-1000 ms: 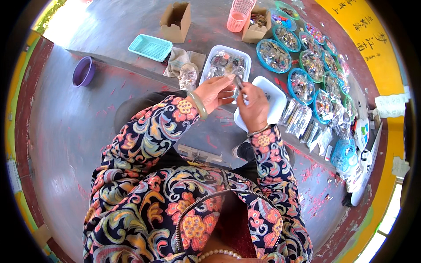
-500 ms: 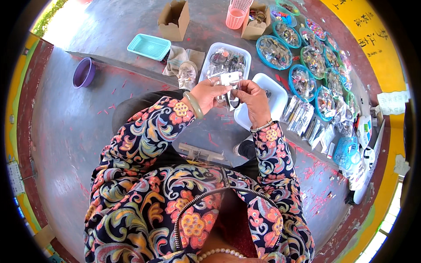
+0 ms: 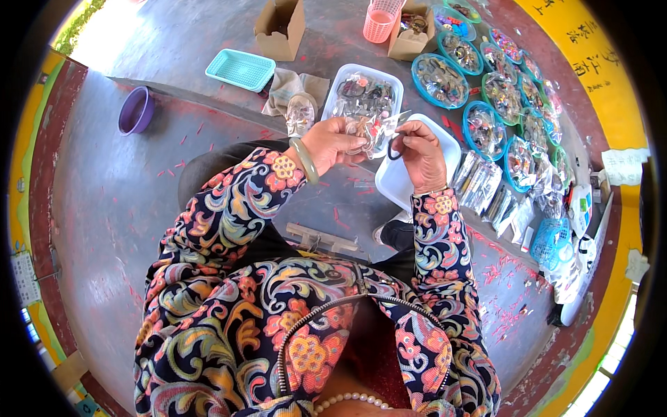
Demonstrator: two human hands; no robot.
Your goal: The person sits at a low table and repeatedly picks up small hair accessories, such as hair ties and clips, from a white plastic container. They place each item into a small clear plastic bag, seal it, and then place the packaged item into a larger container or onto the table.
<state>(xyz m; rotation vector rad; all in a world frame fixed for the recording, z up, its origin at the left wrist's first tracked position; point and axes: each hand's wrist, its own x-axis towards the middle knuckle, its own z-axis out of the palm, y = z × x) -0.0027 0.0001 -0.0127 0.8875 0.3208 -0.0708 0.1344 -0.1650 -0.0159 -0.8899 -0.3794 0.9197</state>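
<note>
Over the trays in front of me, my left hand (image 3: 331,144) is closed on a clear plastic bag (image 3: 369,133) with small items inside, too small to make out. Just right of it, my right hand (image 3: 421,158) pinches a thin black loop (image 3: 394,151) between thumb and fingers. A pale pointed flap of plastic sticks up by the right fingertips. Beyond the hands lies a white tray (image 3: 397,89) full of bagged dark pieces. Partly behind my right hand is a second white tray (image 3: 397,186).
Several round blue and green baskets (image 3: 440,104) of small goods stand at the right, with packets (image 3: 475,182) before them. Cardboard boxes (image 3: 281,43), a pink basket (image 3: 379,26), a turquoise basket (image 3: 240,85) and a purple basin (image 3: 136,111) stand farther out. A wooden piece (image 3: 322,238) lies near my legs.
My hands have moved apart, the right one to the right with the black loop. The bag in my left hand is tilted now, and its white top no longer faces up between the hands.
</note>
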